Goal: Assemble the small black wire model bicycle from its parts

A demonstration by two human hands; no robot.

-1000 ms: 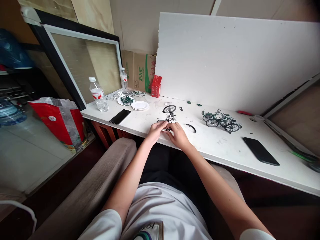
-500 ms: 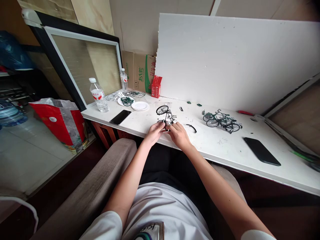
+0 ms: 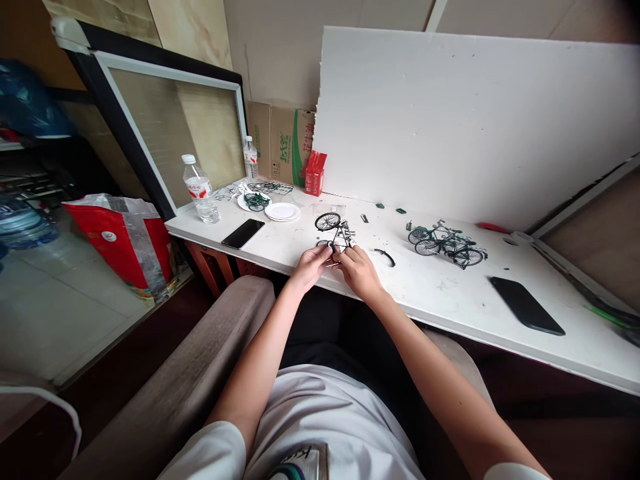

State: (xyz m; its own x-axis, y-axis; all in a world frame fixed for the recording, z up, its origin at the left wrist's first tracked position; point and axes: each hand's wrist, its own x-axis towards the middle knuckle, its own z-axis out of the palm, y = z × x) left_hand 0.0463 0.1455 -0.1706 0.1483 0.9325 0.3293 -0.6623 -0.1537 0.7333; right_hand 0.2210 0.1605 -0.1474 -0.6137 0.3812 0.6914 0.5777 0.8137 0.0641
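Note:
A small black model bicycle (image 3: 342, 235) is held between my two hands, close to the front edge of the table. One wheel (image 3: 327, 221) sticks up at its far left, while its near parts are partly hidden by my fingers. My left hand (image 3: 309, 268) is closed on the near left side of the model. With bent fingers, my right hand (image 3: 357, 268) grips the near right side, and the fingertips of both hands almost meet. Just right of that hand lies a curved black strip (image 3: 385, 257) on the table.
Several assembled model bicycles (image 3: 445, 243) stand to the right, beyond a dark flat case (image 3: 527, 305). On the left are a phone (image 3: 243, 233), a water bottle (image 3: 201, 190), white plates (image 3: 283, 212) and green parts (image 3: 257, 201). A red box (image 3: 315, 173) stands behind.
The whole view has shifted slightly, with things on the table appearing a little further right. Both hands keep their grip on the model bicycle, almost unmoved.

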